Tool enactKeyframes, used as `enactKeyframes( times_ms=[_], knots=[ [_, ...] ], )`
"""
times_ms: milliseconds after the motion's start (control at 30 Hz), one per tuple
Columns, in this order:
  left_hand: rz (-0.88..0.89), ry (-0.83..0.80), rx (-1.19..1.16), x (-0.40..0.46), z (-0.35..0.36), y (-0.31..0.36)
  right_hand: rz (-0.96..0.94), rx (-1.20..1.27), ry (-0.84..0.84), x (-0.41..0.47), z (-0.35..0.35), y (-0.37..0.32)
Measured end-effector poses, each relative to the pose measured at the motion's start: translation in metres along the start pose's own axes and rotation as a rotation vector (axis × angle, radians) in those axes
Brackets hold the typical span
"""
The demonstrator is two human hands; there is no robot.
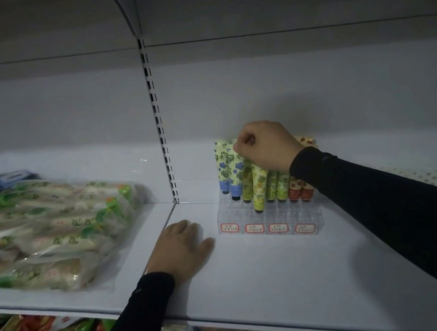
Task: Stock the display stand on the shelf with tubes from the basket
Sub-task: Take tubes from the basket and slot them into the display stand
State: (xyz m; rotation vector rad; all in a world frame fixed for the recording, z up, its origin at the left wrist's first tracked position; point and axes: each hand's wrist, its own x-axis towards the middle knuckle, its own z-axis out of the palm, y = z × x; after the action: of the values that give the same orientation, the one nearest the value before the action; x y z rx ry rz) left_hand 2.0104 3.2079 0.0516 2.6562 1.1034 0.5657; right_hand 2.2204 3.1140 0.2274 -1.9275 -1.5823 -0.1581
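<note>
Clear display stand [269, 221] near the back of the white shelf [272, 277], partly filled: blue-flowered tubes [225, 168] at left, green tubes [260, 190] in the middle, red tubes [299, 188] at right. Right hand [264, 148] above the rear row, fingers curled, apparently pinching a tube top; exact hold hidden. Left hand [183, 246] flat on the shelf, fingers spread, holding nothing. Step in hand, by judgement: seating a tube. Next: release, then fetch another from the basket, not in view. Food packets [50, 229] at left.

We cannot read the price labels [254, 228] on the display stand [276, 213]; our right hand [264, 148] hides several tube tops.
</note>
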Motion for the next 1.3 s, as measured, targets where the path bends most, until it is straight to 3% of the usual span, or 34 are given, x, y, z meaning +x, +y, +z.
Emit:
enactKeyframes(
  times_ms=[433, 633, 767, 900, 1100, 1300],
  knots=[
    [-0.036, 0.017, -0.038, -0.001, 0.000, 0.000, 0.031, 0.171, -0.095, -0.006, -0.001, -0.004],
    [-0.177, 0.188, -0.417, -0.007, -0.021, 0.026, 0.040, 0.183, -0.114, -0.011, -0.001, -0.008],
    [-0.039, 0.238, -0.590, -0.003, -0.029, 0.060, 0.050, 0.167, -0.122, -0.012, 0.000, -0.017],
    [-0.010, 0.309, -0.665, 0.004, -0.037, 0.083, 0.053, 0.164, -0.109, -0.014, -0.003, -0.021],
    [-0.076, 0.104, -1.127, 0.007, -0.040, 0.078, 0.023, 0.117, -0.191, -0.011, -0.018, -0.018],
    [-0.057, -0.008, -1.256, 0.008, -0.041, 0.075, -0.018, 0.113, -0.225, -0.010, -0.017, -0.010]
  ],
)
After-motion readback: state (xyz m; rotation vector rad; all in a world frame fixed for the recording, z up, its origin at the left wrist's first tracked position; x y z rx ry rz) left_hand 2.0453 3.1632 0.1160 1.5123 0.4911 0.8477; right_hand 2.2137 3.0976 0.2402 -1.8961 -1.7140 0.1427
